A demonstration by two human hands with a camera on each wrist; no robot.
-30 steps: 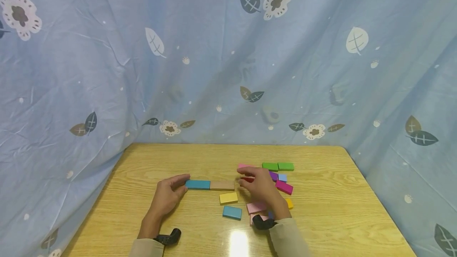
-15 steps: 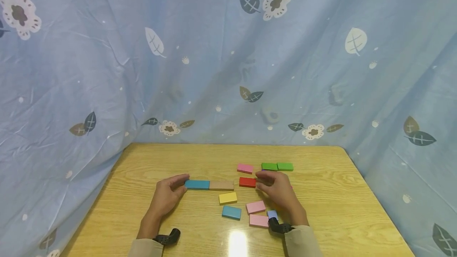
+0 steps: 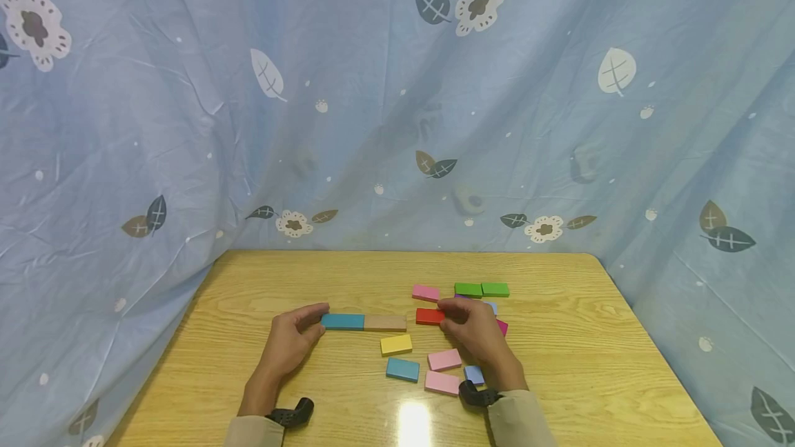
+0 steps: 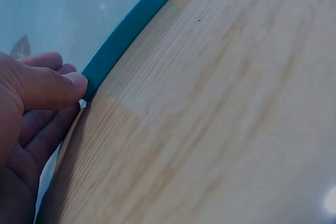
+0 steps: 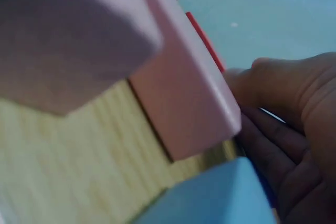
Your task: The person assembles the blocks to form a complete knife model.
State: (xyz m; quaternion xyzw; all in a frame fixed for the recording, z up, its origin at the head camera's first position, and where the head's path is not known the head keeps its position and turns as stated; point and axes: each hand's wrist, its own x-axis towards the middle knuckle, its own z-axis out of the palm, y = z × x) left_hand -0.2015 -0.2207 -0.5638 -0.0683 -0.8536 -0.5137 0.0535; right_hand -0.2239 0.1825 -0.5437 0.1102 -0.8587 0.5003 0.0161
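My left hand (image 3: 290, 342) pinches the left end of a teal-blue block (image 3: 343, 321) lying on the table; in the left wrist view the thumb (image 4: 76, 82) presses at that end. Butted against its right end is a tan wooden block (image 3: 385, 323), in one straight line. Just right of it, across a small gap, lies a red block (image 3: 428, 316). My right hand (image 3: 481, 333) has thumb and fingers around the red block's right end. In the right wrist view, pink blocks (image 5: 184, 87) in the foreground cover most of it, leaving a red strip (image 5: 205, 40).
Nearer me on the table (image 3: 348, 405) lie a yellow block (image 3: 396, 345), a blue block (image 3: 402, 370), two pink blocks (image 3: 442, 383) and a small periwinkle block (image 3: 474, 374). Behind are a pink block (image 3: 426, 292) and two green blocks (image 3: 468, 290). A magenta block (image 3: 502, 327) is partly hidden.
My right hand has moved from the red block's left side to its right end. The nearest pink block has shifted slightly left. My left hand stays put.
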